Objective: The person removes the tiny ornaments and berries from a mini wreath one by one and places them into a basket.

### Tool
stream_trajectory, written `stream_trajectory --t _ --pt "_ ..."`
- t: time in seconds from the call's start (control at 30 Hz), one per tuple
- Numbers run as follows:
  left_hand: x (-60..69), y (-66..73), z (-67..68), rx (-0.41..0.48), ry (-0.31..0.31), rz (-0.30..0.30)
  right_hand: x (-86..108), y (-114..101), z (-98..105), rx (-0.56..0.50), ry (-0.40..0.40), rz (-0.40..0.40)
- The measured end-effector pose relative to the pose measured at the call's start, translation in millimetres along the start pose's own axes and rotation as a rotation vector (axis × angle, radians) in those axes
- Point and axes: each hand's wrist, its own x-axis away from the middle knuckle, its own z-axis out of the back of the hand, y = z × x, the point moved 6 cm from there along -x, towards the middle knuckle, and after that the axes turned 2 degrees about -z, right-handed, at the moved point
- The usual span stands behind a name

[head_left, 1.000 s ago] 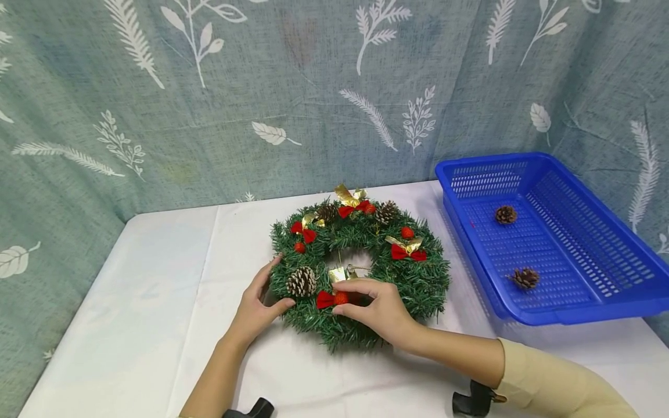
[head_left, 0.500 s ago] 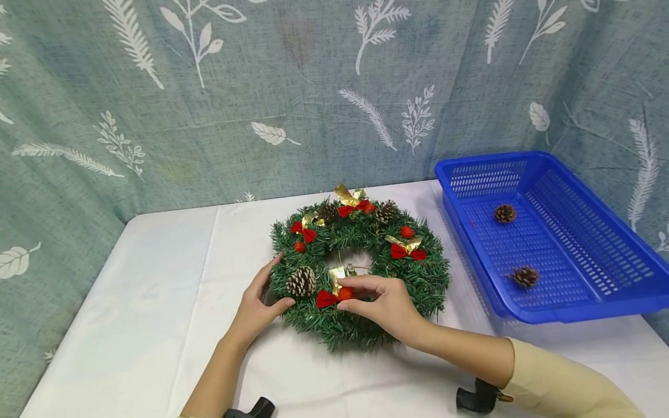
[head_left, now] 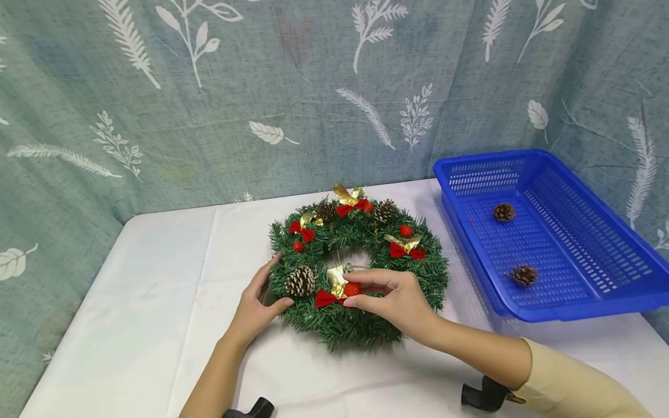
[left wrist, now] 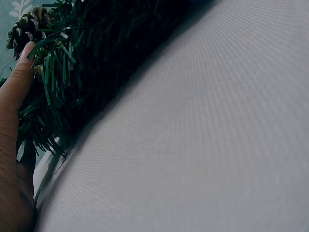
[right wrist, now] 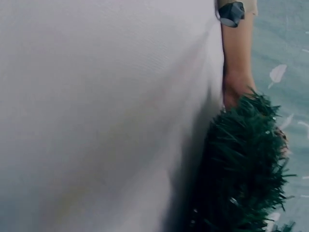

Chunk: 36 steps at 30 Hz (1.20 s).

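Observation:
A green Christmas wreath (head_left: pixel 418 284) lies on the white table, trimmed with pine cones, red bows, gold ribbons and red berry balls. At its left edge my left hand (head_left: pixel 256 302) holds the rim, thumb over the foliage. Part of its fingers is hidden by the greenery; in the left wrist view the thumb (left wrist: pixel 17 79) lies along the wreath below a pine cone (left wrist: pixel 29 31). My right hand (head_left: pixel 399 302) pinches a red berry ball (head_left: pixel 352 289) between thumb and fingers at the wreath's front. Beside the ball sit a red bow (head_left: pixel 325 298) and gold ribbon (head_left: pixel 337 278).
To the right stands a blue plastic basket (head_left: pixel 465 255) with a pine cone (head_left: pixel 504 212) near its back and another pine cone (head_left: pixel 524 275) nearer the front. A patterned curtain (head_left: pixel 209 151) hangs behind the table (head_left: pixel 157 290).
My right hand has moved a little to the right with the red berry ball between its fingertips, uncovering more of the gold ribbon. The left hand stays at the wreath's edge.

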Motion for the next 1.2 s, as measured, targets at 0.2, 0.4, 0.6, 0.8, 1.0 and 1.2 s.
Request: stream_trajectory --t 0.2,0.4,0.6,0.8,1.0,1.2 --pt "0.9 -1.2 0.7 -0.003 0.004 0.002 0.7 -17 12 -0.011 0.009 0.090" --pt "1.0 -1.7 0.8 0.004 0.011 -0.005 1.7 -28 27 0.014 0.055 0.092" --pt "0.5 -3.1 0.3 0.009 0.007 0.007 0.7 -31 43 0.000 0.074 0.035" --pt "0.1 -3.7 0.2 0.019 0.006 0.003 -0.5 -33 60 -0.004 0.090 -0.044" --pt "-0.3 -4.3 0.3 0.010 0.006 -0.001 -0.6 -40 79 0.012 0.126 -0.112" --pt "0.0 -2.7 0.2 0.006 0.004 -0.002 -0.1 -54 96 0.040 0.175 -0.114"
